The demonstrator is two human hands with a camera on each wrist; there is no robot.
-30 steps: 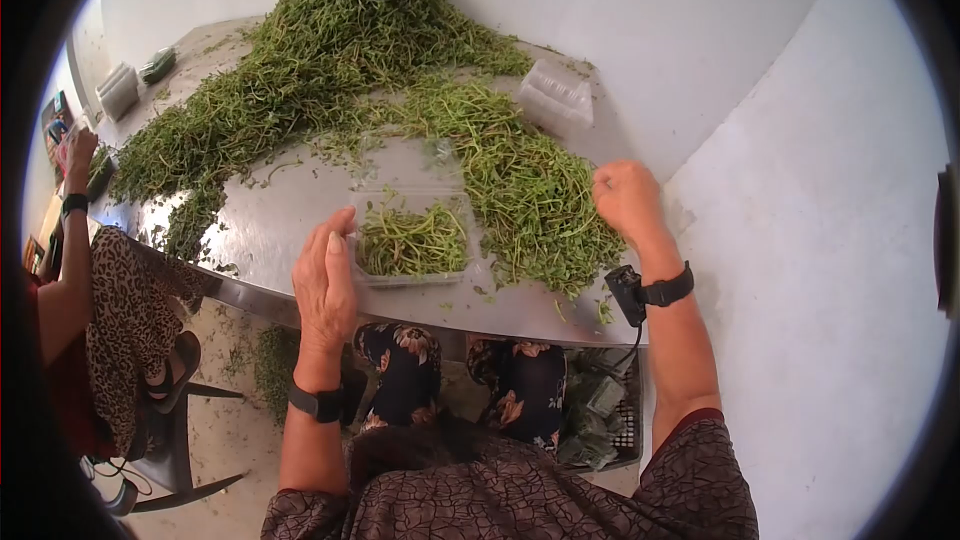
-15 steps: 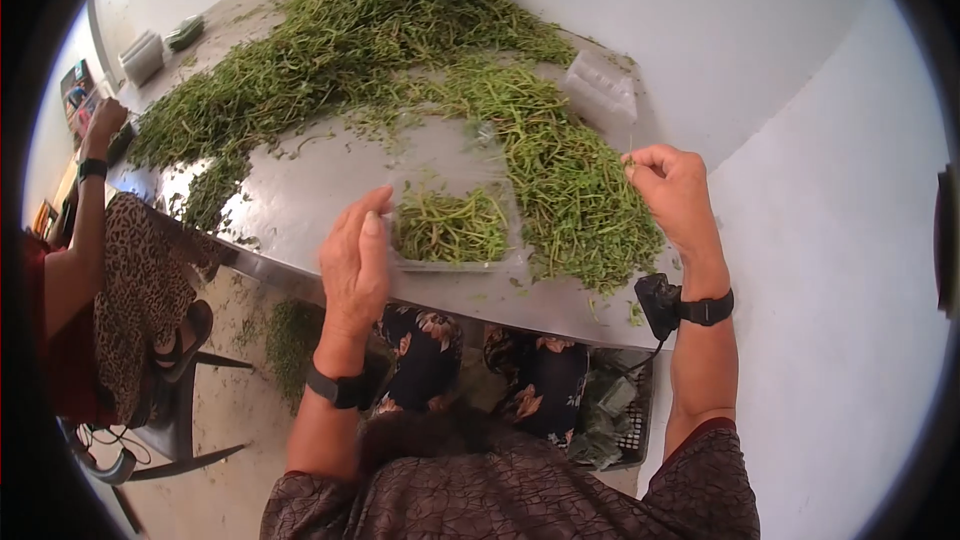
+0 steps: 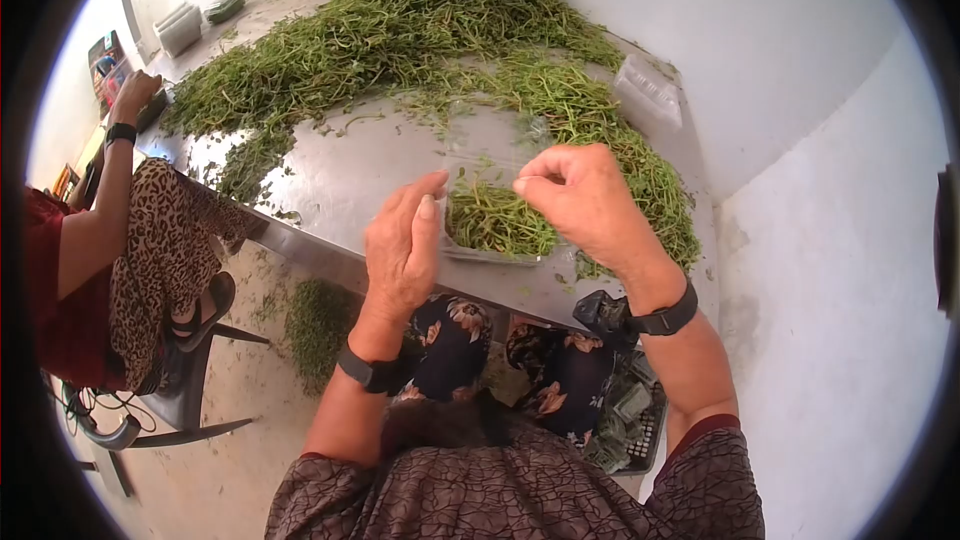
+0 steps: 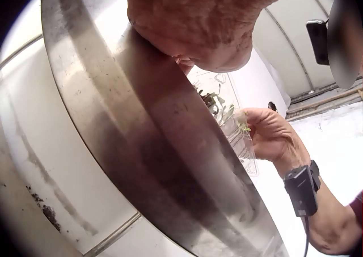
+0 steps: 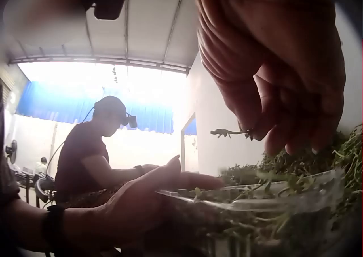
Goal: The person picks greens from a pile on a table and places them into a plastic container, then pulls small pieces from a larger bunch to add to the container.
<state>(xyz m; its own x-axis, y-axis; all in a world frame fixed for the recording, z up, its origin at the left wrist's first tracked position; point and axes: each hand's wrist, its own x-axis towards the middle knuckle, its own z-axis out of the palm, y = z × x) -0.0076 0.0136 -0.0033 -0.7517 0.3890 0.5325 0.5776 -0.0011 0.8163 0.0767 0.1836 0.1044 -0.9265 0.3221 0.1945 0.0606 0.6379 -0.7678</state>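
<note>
A clear plastic container [image 3: 497, 223] holding green herb sprigs sits near the front edge of the steel table [image 3: 350, 180]. My left hand [image 3: 405, 245] rests with straight fingers against the container's left side. My right hand [image 3: 578, 195] hovers over the container and pinches a small herb sprig [image 5: 229, 133] between thumb and fingertips. The left wrist view shows that right hand [image 4: 272, 135] with its sprig [image 4: 244, 126] beside the container [image 4: 227, 109]. A big heap of loose herbs [image 3: 430, 20] covers the table behind and to the right.
Empty clear containers [image 3: 650, 90] lie at the back right, and a stack of them [image 3: 180, 28] stands far left. Another person [image 3: 90, 240] sits at the table's left end. A crate [image 3: 630, 420] sits under the table. Herb scraps [image 3: 315, 325] lie on the floor.
My right hand left the herb heap on the right and came over the container, pinching a sprig. The left hand stayed at the container's side.
</note>
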